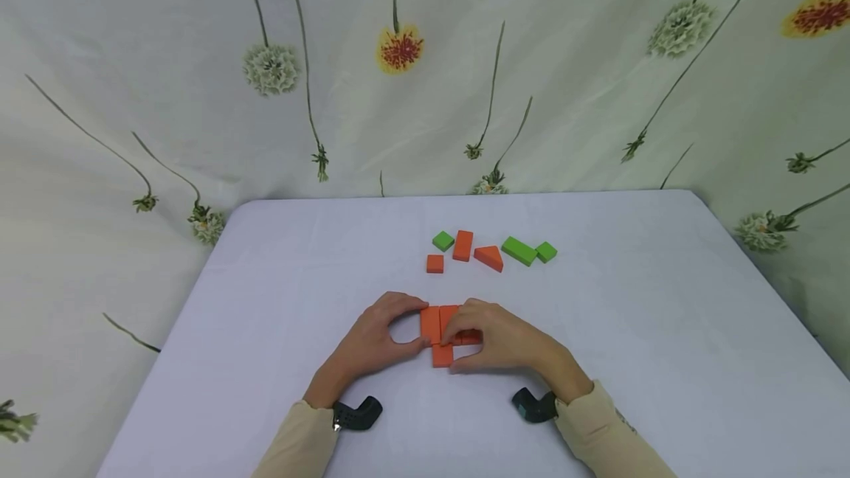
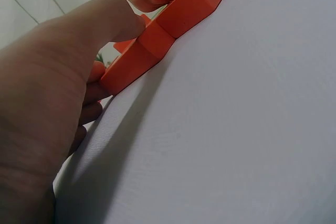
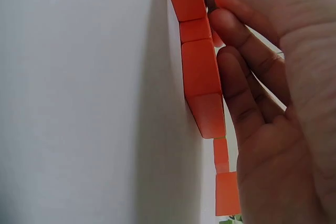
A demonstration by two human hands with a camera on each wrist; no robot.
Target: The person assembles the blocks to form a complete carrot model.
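In the head view, several flat orange blocks lie edge to edge in front of the person, partly hidden by the right hand. The left hand [image 1: 380,334] grips the leftmost orange block [image 1: 429,325] between thumb and fingers, at its near and far ends. A small square orange block [image 1: 442,356] juts out on the near side. The right hand [image 1: 508,338] pinches this small block, its thumb at the near right corner and a fingertip at the far edge. The right wrist view shows its other fingers curled beside the row of orange blocks [image 3: 202,69].
Farther back lie a green square block [image 1: 443,241], an orange rectangular block [image 1: 462,246], an orange square block [image 1: 434,264], an orange triangular block [image 1: 489,257], a green rectangular block [image 1: 519,250] and another green block [image 1: 547,251]. A white cloth [image 1: 279,271] covers the table.
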